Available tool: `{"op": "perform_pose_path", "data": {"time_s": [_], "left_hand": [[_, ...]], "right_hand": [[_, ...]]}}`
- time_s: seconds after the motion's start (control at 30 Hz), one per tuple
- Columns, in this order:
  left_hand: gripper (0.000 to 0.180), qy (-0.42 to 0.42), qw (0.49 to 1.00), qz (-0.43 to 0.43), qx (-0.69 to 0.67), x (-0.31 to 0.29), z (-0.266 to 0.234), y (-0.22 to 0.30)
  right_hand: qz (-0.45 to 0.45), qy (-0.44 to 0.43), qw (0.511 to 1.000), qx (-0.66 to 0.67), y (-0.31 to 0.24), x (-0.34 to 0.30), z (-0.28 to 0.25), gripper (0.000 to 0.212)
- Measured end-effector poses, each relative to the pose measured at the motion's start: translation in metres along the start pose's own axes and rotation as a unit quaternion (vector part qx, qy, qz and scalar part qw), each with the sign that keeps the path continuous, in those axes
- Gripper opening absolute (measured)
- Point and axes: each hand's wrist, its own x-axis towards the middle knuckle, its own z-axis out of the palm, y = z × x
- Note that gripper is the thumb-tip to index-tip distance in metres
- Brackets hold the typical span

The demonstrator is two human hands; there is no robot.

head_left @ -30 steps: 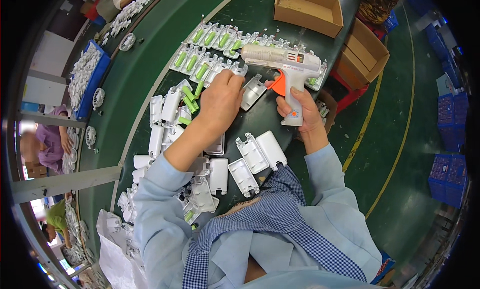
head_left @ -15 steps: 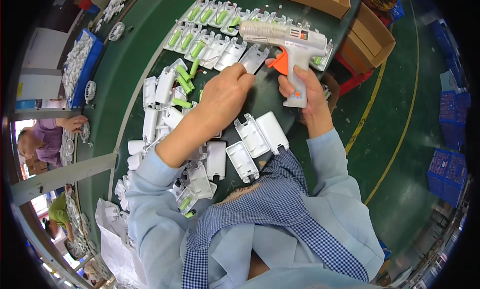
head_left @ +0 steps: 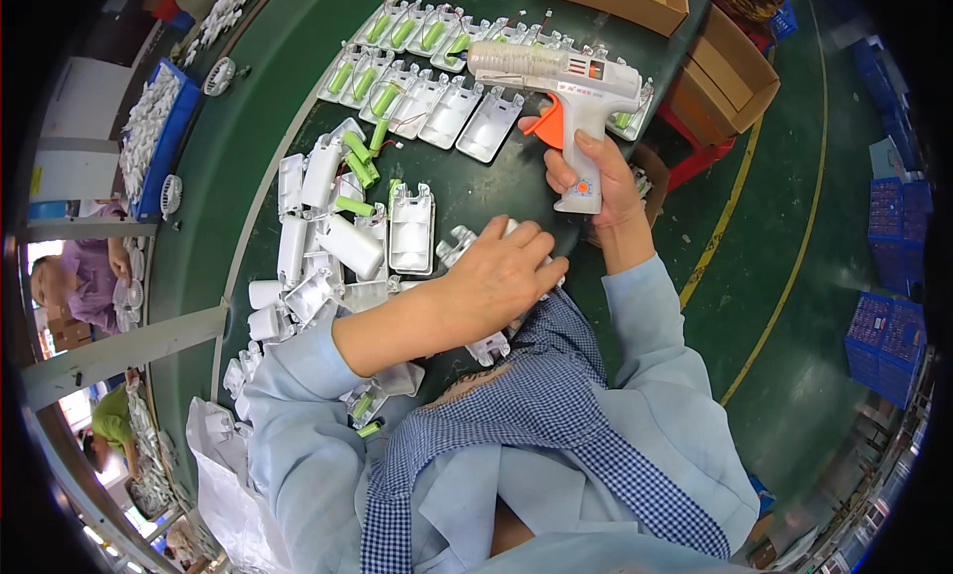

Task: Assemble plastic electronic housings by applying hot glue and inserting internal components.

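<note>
Glue gun (head_left: 586, 92) in the right hand (head_left: 601, 182) stood at the upper centre of the frame, its barrel pointing left toward the rows of white open housings (head_left: 449, 114) at upper centre. Its dark nozzle (head_left: 459, 55) lay, in this view, over a housing with a green cell (head_left: 458, 45), though whether they touched could not be told. If the right wrist dipped, the tip might scorch a cell or a wire; an unmeant squeeze of the orange trigger (head_left: 546, 122) could drip glue. A careless sweep of the left hand (head_left: 504, 281) might also push the loose white casings (head_left: 488, 349) at lower centre off the worktop (head_left: 467, 202) into the lap. The right forearm rose from the lower right, wrist upright, fingers clamped around the gun's handle. The left forearm slanted in from the lower left, palm down, its fingers bent over the casings at centre; their tips were partly hidden, so whether they pinched one could not be told. One open housing (head_left: 411, 234) lay just left of that hand.
</note>
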Motion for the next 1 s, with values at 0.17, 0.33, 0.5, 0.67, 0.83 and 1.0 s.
{"op": "perform_pose_path", "data": {"time_s": [0.17,0.33,0.5,0.67,0.83,1.0], "left_hand": [[0.036,0.073,0.996,-0.02,-0.045,0.005,-0.002,-0.008],[0.03,0.165,0.982,-0.061,-0.069,0.007,-0.004,-0.027],[0.039,0.21,0.97,-0.121,-0.029,0.019,-0.008,-0.056],[0.04,0.262,0.951,-0.119,-0.112,0.013,-0.013,-0.047],[0.014,0.143,0.981,-0.131,0.015,-0.004,-0.012,-0.05],[0.028,0.027,0.99,-0.134,-0.024,0.005,-0.023,-0.051]], "right_hand": [[0.004,-0.001,1.0,-0.025,-0.001,-0.002,0.0,0.055],[0.004,0.014,1.0,-0.022,-0.005,-0.003,0.001,0.055],[-0.029,-0.011,1.0,-0.001,-0.027,-0.008,0.008,0.058],[-0.036,-0.001,0.999,-0.02,-0.035,-0.014,0.015,0.059],[-0.018,-0.006,1.0,-0.004,-0.029,-0.019,0.011,0.052],[-0.011,0.011,1.0,-0.005,-0.026,-0.02,0.011,0.054]]}}
